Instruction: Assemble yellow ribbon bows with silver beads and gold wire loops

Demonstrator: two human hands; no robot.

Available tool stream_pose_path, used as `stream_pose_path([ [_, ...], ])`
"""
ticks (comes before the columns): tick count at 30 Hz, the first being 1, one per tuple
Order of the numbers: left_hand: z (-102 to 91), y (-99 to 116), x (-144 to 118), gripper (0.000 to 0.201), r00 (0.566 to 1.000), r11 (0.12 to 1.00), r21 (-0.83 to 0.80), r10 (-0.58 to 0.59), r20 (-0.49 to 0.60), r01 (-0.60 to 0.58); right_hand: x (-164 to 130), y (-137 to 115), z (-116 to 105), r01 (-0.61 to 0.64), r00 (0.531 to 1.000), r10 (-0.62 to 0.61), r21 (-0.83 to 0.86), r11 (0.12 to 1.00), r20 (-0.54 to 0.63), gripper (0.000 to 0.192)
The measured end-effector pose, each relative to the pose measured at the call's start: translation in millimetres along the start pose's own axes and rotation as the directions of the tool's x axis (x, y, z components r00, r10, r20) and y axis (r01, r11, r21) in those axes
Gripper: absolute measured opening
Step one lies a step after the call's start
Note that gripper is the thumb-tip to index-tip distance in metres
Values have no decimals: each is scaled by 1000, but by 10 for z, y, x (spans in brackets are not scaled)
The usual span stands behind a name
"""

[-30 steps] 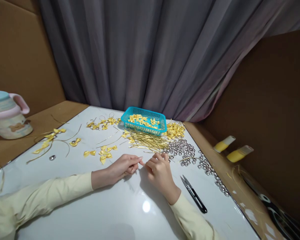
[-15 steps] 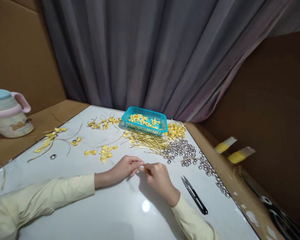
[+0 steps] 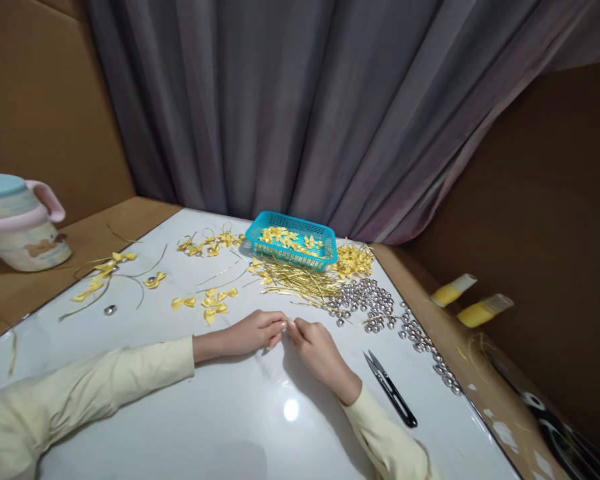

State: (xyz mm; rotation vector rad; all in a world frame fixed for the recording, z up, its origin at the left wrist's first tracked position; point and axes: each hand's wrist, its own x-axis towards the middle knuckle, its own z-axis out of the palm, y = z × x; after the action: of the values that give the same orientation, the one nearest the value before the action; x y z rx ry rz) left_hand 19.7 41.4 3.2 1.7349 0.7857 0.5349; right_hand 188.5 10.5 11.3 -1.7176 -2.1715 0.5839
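My left hand and my right hand meet fingertip to fingertip above the middle of the white tabletop. Both are closed in a pinch; whatever lies between the fingers is too small or hidden to make out. Just left of my hands are several yellow ribbon bows. Beyond them lies a bundle of gold cords, and to its right a spread of silver beads. Black-handled thread snips rest to the right of my right hand.
A turquoise basket holding yellow bows stands at the back, beside a heap of yellow bows. More bows with cords lie left. A lidded cup stands far left; two yellow-filled tubes and large scissors are right.
The fingertips of both hands have shifted slightly against each other, and my right hand's fingers have turned a little upward. The view has moved a touch; the things on the table stay put.
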Motion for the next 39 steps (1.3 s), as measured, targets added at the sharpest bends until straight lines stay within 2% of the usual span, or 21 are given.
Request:
stream_pose_path([
  [6, 3, 36, -11, 24, 1000, 996, 85, 15, 16, -16, 13, -7, -6, -24, 999, 21, 96, 995, 27, 40],
  [11, 5, -23, 12, 13, 1000, 995, 100, 6, 3, -6, 34, 13, -1, -26, 998, 15, 181, 983, 59, 40],
  [21, 25, -29, 18, 26, 997, 998, -44, -54, -55, 52, 72, 123, -15, -59, 997, 33, 401, 914, 69, 43],
  [27, -5, -47, 49, 28, 993, 992, -114, -57, -102, 45, 68, 94, -131, -137, 969, 2, 532, 836, 248, 28],
  [33, -3, -23, 18, 26, 991, 991, -120, -68, -118, 54, 83, 89, -77, -123, 984, 25, 566, 815, 177, 22],
  [39, -17, -5, 28, 26, 990, 992, -107, -83, -111, 71, 78, 123, -37, -77, 996, 40, 522, 849, 81, 21],
])
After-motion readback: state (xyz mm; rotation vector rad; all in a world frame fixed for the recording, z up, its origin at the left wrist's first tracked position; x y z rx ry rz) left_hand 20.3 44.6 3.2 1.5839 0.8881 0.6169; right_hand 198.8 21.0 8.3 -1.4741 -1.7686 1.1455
